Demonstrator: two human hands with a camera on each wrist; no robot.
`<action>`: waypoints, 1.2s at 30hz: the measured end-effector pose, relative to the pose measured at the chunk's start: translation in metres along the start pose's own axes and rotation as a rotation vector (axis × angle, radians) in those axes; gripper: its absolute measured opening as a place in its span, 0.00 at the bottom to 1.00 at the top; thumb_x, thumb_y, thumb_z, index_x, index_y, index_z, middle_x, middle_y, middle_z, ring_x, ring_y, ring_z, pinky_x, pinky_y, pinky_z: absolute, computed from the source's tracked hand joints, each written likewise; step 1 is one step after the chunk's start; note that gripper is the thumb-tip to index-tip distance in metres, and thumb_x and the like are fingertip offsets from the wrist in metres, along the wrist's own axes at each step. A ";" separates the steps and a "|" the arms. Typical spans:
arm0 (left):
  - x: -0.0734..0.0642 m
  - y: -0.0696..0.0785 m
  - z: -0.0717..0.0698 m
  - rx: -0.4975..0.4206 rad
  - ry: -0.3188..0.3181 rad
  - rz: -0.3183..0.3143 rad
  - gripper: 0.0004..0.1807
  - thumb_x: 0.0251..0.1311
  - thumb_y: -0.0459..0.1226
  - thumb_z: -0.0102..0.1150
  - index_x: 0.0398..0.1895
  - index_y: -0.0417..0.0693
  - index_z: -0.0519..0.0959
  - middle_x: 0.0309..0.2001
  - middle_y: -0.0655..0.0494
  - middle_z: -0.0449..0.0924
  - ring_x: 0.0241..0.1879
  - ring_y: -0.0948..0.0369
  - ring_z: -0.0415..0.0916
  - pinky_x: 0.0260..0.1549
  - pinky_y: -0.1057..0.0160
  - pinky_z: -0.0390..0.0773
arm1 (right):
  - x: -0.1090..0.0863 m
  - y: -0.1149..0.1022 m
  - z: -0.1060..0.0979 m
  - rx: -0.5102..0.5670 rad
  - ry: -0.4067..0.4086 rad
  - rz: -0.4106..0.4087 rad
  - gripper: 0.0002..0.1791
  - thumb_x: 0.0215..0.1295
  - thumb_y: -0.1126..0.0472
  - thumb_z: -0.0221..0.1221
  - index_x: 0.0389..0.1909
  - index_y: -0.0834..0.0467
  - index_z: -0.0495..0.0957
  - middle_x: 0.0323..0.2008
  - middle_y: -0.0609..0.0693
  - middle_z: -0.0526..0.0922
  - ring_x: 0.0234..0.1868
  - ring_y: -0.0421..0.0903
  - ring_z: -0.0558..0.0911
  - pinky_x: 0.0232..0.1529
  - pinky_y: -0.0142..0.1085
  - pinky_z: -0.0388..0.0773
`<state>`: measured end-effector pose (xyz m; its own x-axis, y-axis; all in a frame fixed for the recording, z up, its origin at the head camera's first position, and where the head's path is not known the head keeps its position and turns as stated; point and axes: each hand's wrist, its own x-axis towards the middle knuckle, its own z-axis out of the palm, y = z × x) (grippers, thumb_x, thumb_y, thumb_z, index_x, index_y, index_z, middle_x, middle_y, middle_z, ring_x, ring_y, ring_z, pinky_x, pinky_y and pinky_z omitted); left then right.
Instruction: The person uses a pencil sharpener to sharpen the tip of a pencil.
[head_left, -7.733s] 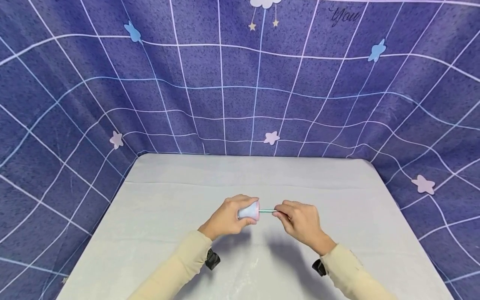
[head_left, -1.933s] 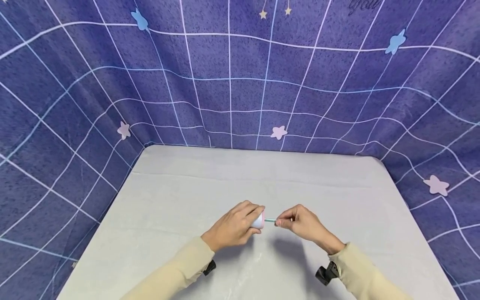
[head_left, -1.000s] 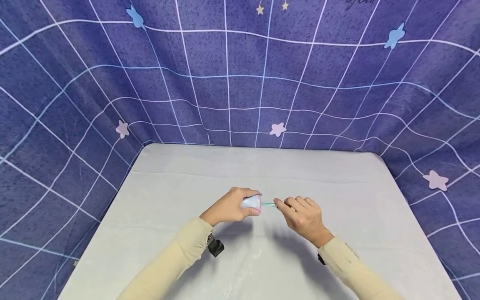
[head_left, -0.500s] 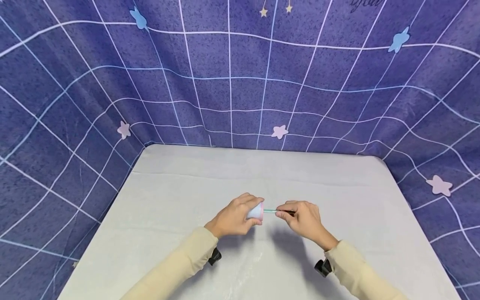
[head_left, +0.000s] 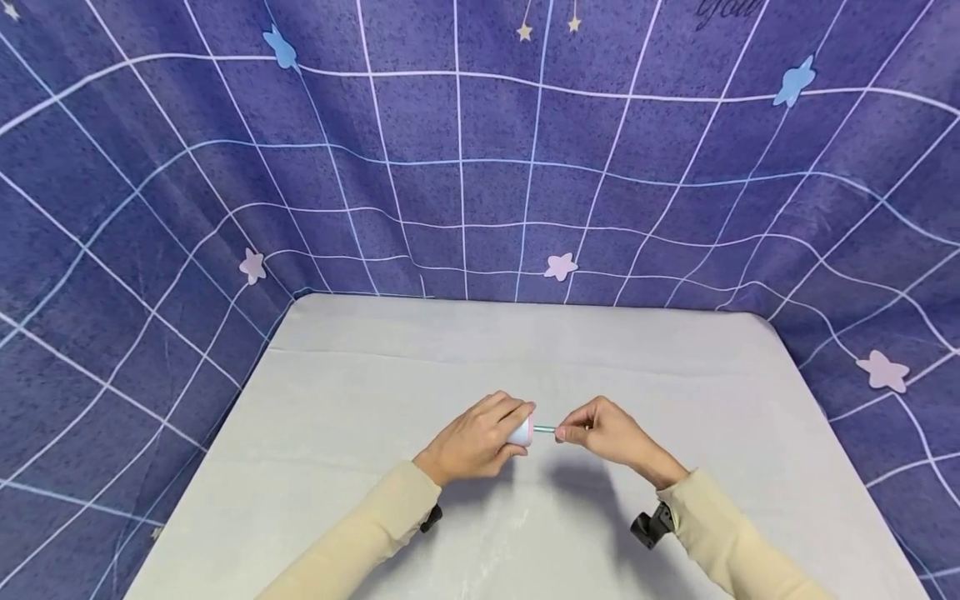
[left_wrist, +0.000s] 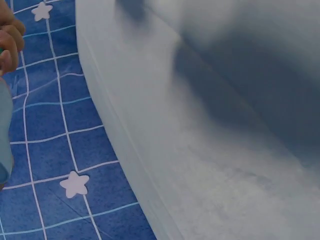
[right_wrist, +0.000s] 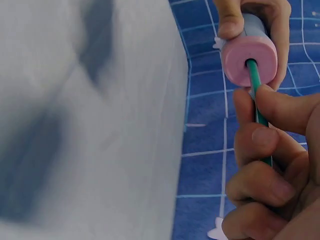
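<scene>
My left hand (head_left: 480, 437) grips a pale blue pencil sharpener (head_left: 519, 431) that lies sideways above the table, its pink end facing right. In the right wrist view the round hole in the sharpener's pink end (right_wrist: 233, 59) has a green pencil (right_wrist: 254, 80) standing in it. Thumb and forefinger of my right hand (head_left: 603, 431) pinch that pencil just outside the hole, while the other fingers curl along its shaft. The pencil's tip is hidden inside the sharpener. Only a slice of the blue body (left_wrist: 5, 130) shows at the left edge of the left wrist view.
A white-covered table (head_left: 360, 375) lies beneath both hands, which cast shadows on it. Blue-purple cloth (head_left: 487, 192) with a grid and stars hangs behind and at both sides. Small black camera mounts sit at the wrists, the right one (head_left: 652, 525) showing plainly.
Both hands hold the same things throughout. My right hand has turned back and forth at the wrist; the left has rolled over the sharpener, covering more of it. Less pencil shows than 7.7 seconds ago.
</scene>
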<state>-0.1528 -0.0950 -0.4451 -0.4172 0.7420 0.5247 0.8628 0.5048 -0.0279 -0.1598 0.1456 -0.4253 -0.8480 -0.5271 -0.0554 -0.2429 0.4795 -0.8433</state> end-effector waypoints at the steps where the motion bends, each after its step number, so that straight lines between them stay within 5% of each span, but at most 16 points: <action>1: 0.001 0.000 0.000 -0.007 0.001 -0.009 0.31 0.49 0.42 0.71 0.54 0.36 0.75 0.46 0.52 0.80 0.44 0.60 0.74 0.49 0.66 0.74 | 0.000 -0.001 -0.001 -0.035 0.018 0.003 0.08 0.60 0.61 0.62 0.30 0.62 0.87 0.20 0.47 0.81 0.16 0.33 0.61 0.19 0.27 0.59; 7: 0.008 -0.003 -0.003 -0.071 -0.008 -0.061 0.29 0.52 0.42 0.69 0.54 0.34 0.75 0.47 0.49 0.80 0.44 0.59 0.75 0.48 0.66 0.76 | -0.003 -0.004 0.000 -0.256 0.199 -0.049 0.04 0.55 0.57 0.67 0.31 0.50 0.84 0.18 0.38 0.76 0.16 0.32 0.65 0.18 0.28 0.62; 13: 0.015 -0.013 -0.016 -0.168 -0.034 -0.160 0.30 0.50 0.39 0.70 0.54 0.33 0.75 0.48 0.47 0.80 0.47 0.57 0.77 0.47 0.64 0.77 | -0.001 0.005 0.011 -0.435 0.477 -0.366 0.14 0.47 0.63 0.72 0.33 0.50 0.79 0.24 0.40 0.81 0.19 0.31 0.69 0.20 0.26 0.67; 18: 0.018 -0.016 -0.022 -0.238 -0.086 -0.241 0.30 0.51 0.40 0.70 0.56 0.33 0.75 0.49 0.46 0.80 0.49 0.56 0.77 0.49 0.62 0.78 | 0.002 0.013 0.016 -0.534 0.649 -0.584 0.08 0.53 0.62 0.68 0.35 0.52 0.82 0.29 0.42 0.84 0.24 0.36 0.77 0.23 0.28 0.71; 24: 0.021 -0.013 -0.025 -0.320 -0.120 -0.314 0.30 0.51 0.40 0.69 0.57 0.35 0.74 0.47 0.48 0.81 0.47 0.57 0.77 0.45 0.62 0.78 | 0.003 0.017 0.017 -0.605 0.770 -0.746 0.14 0.68 0.51 0.55 0.34 0.53 0.85 0.28 0.42 0.83 0.22 0.38 0.74 0.22 0.29 0.68; 36: 0.028 -0.012 -0.025 -0.512 -0.232 -0.393 0.27 0.53 0.39 0.68 0.56 0.37 0.76 0.41 0.52 0.81 0.36 0.63 0.74 0.38 0.67 0.76 | 0.006 0.022 0.016 -0.862 0.884 -0.981 0.14 0.70 0.56 0.54 0.31 0.57 0.84 0.22 0.44 0.78 0.15 0.39 0.70 0.14 0.27 0.62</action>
<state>-0.1671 -0.0917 -0.4087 -0.7282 0.6503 0.2164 0.6373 0.5263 0.5629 -0.1631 0.1416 -0.4527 -0.1264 -0.4481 0.8850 -0.7640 0.6131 0.2013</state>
